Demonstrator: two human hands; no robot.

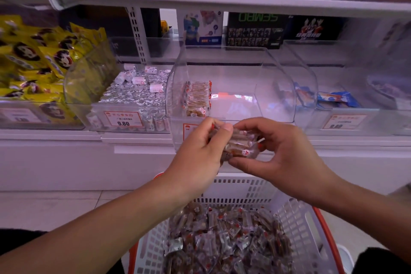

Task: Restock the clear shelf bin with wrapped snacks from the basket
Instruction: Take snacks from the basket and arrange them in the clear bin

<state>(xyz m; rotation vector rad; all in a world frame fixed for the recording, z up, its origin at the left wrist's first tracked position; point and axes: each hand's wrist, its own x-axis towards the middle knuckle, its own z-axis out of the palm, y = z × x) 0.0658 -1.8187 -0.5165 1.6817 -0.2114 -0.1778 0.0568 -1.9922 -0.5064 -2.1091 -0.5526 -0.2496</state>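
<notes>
Wrapped snacks (239, 143), a small bundle in clear wrappers with red marks, are sitting between both hands just in front of the clear shelf bin (231, 87) and above the basket (295, 218). The left hand (200, 151) is gripping the bundle's left end, thumb pressing on top at the upper edge and fingers curling underneath, mostly hidden. The right hand (287, 158) is pinching the right end: thumb lying along the bundle's lower edge, fingers (251, 123) arching over the top, tips touching the wrappers. The bundle is lying roughly level across the gap between the two palms, at the bin's front lip. Inside the bin, a short row of the same snacks (198, 98) is standing against the left wall; the remaining floor of the bin is showing reflections only. The basket, white lattice with an orange rim, is holding a loose heap of further wrapped pieces (226, 240). Silver foil-wrapped items (133, 93) are filling the neighbouring bin to the left, price tag (123, 119) reading 9.80.
</notes>
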